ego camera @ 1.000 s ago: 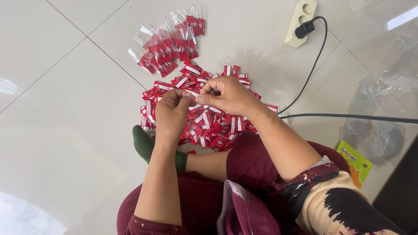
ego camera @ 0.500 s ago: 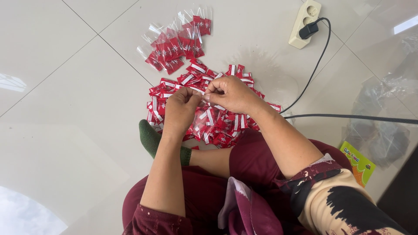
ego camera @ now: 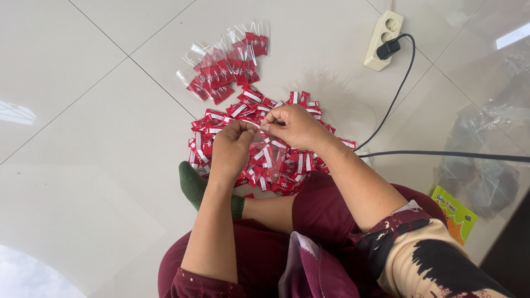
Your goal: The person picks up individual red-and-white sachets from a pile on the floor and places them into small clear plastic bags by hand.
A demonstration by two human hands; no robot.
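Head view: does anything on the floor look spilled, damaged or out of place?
Nothing stands out. The red sachets lie in a loose heap under both hands, and the filled clear bags sit apart behind them.

A single head-worn camera looked almost straight down from above the seated person, at arm's length from the hands. The two hands met just above frame centre, the left hand [ego camera: 232,144] beside the right hand [ego camera: 292,126]. The view faced forward over the lap, floor [ego camera: 83,110] filling the space beyond and left of the grip. No second view shared it.
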